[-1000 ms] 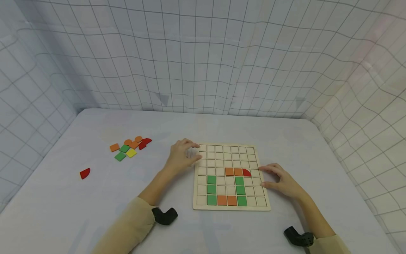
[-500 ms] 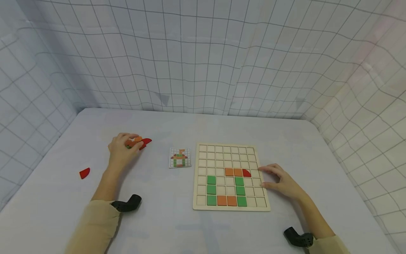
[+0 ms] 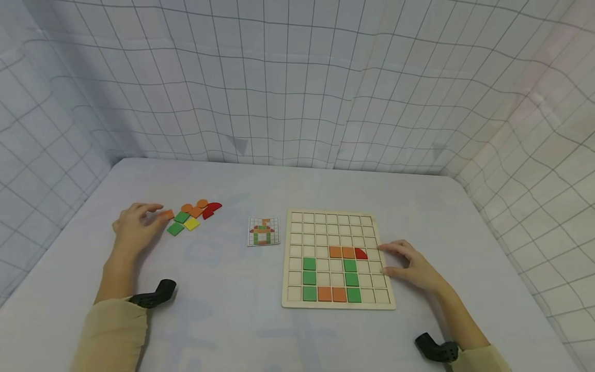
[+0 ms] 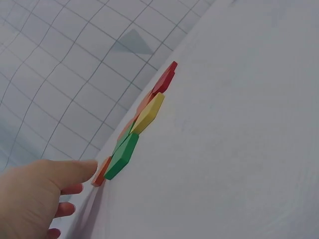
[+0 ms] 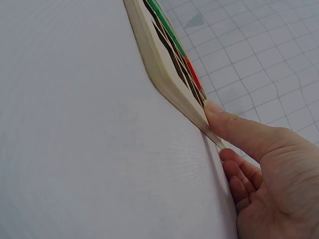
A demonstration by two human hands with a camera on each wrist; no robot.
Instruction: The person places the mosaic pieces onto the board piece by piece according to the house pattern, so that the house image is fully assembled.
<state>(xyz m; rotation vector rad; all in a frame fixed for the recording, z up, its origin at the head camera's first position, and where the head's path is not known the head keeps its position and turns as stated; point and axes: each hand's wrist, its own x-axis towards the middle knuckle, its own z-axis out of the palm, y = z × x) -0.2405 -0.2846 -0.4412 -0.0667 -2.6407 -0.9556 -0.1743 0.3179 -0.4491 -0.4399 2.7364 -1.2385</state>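
My left hand [image 3: 135, 227] is beside an orange square tile [image 3: 167, 214], with thumb and index finger apart at its left end. In the left wrist view, the thumb tip lies close to that tile; whether it touches is hard to tell. Next to it are two green tiles [image 3: 175, 229], a yellow tile [image 3: 191, 223], orange pieces [image 3: 197, 212] and red pieces [image 3: 213, 207]. My right hand [image 3: 413, 266] rests with thumb and fingertips on the right edge of a wooden grid board [image 3: 390, 304]. Green, orange and red pieces sit in some of the board's squares.
A small printed pattern card [image 3: 263, 240] lies left of the board, showing a coloured figure on a grid. The white table [image 3: 232, 330] runs back to a white curtain [image 3: 297, 93] with a dark grid.
My left hand has left the card, crossed to the loose pieces, then moved further left to the orange tile. The red quarter-round piece at the far left is now hidden. The right hand stays put.
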